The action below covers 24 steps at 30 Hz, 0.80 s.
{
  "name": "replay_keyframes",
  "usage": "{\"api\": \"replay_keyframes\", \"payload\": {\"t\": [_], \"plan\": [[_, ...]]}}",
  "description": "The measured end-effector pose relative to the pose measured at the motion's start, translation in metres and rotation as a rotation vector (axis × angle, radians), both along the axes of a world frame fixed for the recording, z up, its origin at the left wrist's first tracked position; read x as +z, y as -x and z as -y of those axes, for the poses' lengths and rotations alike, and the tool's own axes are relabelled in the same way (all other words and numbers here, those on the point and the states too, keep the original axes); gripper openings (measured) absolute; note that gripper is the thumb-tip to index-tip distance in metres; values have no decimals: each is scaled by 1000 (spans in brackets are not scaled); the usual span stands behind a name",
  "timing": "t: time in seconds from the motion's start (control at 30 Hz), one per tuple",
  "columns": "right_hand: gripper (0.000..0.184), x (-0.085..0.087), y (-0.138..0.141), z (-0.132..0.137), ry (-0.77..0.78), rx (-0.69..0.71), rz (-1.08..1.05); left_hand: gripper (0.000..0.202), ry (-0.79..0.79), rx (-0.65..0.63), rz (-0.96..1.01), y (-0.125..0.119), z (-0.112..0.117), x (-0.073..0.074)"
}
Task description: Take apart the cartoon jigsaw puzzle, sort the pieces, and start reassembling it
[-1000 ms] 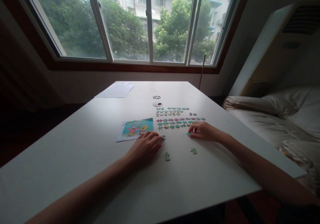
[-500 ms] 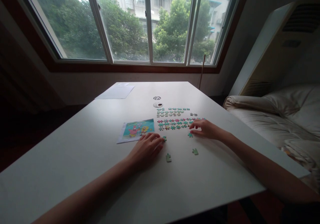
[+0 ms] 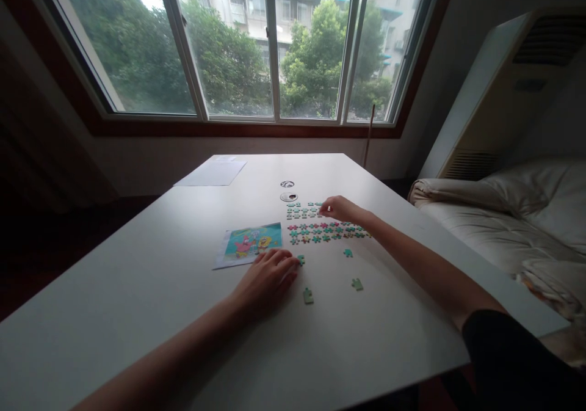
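My left hand (image 3: 270,273) lies on the table with its fingers stretched out and loosely apart. Its fingertips are right beside a green puzzle piece (image 3: 301,259), perhaps touching it. Farther away, my right hand (image 3: 341,208) hangs over the upper rows of puzzle pieces (image 3: 304,214), fingers bent down and drawn together at the tips. Whether a piece is between them is hidden. Closer to me lie a teal puzzle piece (image 3: 348,253), a pale green puzzle piece (image 3: 357,284) and another green puzzle piece (image 3: 308,295). Lower rows of pink and teal puzzle pieces (image 3: 315,239) stretch under the right forearm.
A cartoon picture sheet (image 3: 254,240) lies left of the rows, partly behind my left hand. Two round discs (image 3: 288,196) are beyond the pieces. White paper (image 3: 213,173) sits at the far left of the white table (image 3: 160,295). A pale sofa (image 3: 494,215) stands to the right.
My right hand has moved away from the teal piece, left and farther over the upper rows. The teal piece stays on the table. My left hand has hardly moved.
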State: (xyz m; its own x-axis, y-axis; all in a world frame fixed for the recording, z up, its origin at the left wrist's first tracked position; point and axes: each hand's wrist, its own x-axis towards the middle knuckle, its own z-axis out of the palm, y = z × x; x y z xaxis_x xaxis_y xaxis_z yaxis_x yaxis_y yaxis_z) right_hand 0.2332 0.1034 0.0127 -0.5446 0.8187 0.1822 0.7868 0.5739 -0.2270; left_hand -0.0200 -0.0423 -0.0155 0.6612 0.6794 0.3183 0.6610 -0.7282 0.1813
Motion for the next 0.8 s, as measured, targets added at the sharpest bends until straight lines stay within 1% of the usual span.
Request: {"api": "replay_keyframes", "payload": {"t": [0.17,0.37,0.53,0.8], "plan": [[16,-7,28,-32,26,-59,-2,24,0,0,-4,-1,-1,0],[18,-9,42,-52,96,-78,23,24,-6,11,7,1,-4,-2],[20,-9,46,-59,150,-75,42,25,6,17,-6,3,-2,-1],[20,-3,55,-58,206,-110,85,24,3,16,4,5,-1,1]]}}
